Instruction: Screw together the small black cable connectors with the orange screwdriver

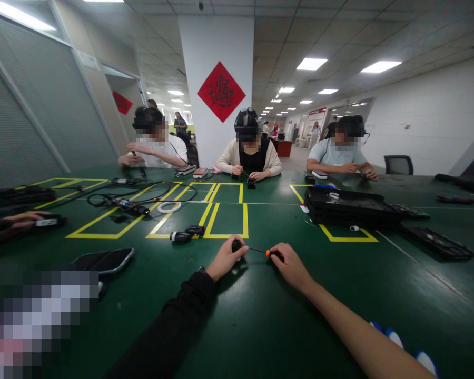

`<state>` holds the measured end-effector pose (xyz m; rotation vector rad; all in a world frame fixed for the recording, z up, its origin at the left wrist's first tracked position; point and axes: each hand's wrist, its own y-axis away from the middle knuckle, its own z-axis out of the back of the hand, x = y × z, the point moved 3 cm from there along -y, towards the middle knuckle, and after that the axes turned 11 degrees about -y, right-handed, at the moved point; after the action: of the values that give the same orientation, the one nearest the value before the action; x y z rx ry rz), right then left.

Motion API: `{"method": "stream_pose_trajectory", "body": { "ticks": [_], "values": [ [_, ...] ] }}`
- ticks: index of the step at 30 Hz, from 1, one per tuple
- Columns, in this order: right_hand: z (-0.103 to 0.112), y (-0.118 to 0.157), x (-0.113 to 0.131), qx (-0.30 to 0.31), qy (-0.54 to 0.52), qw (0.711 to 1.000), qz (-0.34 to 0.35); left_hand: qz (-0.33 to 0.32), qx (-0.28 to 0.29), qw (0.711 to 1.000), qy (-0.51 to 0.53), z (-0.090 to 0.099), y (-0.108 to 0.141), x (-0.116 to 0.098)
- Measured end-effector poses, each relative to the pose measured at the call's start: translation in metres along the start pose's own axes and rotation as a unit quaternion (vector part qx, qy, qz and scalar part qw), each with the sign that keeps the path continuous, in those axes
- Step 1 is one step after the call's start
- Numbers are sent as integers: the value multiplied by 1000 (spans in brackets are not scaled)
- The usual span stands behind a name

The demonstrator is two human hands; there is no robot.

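Note:
My left hand (pixel 225 257) is closed around a small black object (pixel 236 245), mostly hidden by the fingers, just above the green table (pixel 245 337). My right hand (pixel 291 265) grips a screwdriver (pixel 267 253) by its black and orange handle. The thin shaft runs leftward, and its tip is at the fingers of my left hand; whether it touches the black object I cannot tell. Beyond my left hand, a short black cylindrical item with a white end (pixel 178 237) lies on the table.
Yellow tape outlines (pixel 247 221) mark the table. Coiled cables (pixel 142 208) and a white ring (pixel 169 207) lie left. A phone-like slab (pixel 102 261) is nearer. Black trays (pixel 345 204) stand right. Co-workers (pixel 248 152) sit opposite; another person's hand (pixel 23 217) is at left.

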<state>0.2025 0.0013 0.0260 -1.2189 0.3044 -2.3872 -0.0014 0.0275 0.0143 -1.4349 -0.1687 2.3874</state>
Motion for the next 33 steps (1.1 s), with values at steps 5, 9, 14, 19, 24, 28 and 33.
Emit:
{"method": "stream_pose_trajectory", "body": {
  "ticks": [5,9,14,19,24,28,33],
  "values": [
    [-1,0,-2,-6,4,1000,-5,-3,-12,1000,3,0,0,2],
    [-1,-1,-3,-13,12,1000,-10,-18,-27,999,-22,2,-3,2],
    [1,-1,-4,-26,30,999,-31,-43,-66,992,-103,4,0,-4],
    [2,1,-4,-27,63,997,-33,-88,-22,964,-252,-8,9,-16],
    [1,2,-2,-26,95,995,-14,-108,13,941,-319,-14,10,-18],
    [1,1,-2,-24,87,996,4,-103,25,943,-316,-13,9,-19],
    [0,1,-4,-22,77,997,5,-80,26,959,-269,-12,10,-20]
  ]
}}
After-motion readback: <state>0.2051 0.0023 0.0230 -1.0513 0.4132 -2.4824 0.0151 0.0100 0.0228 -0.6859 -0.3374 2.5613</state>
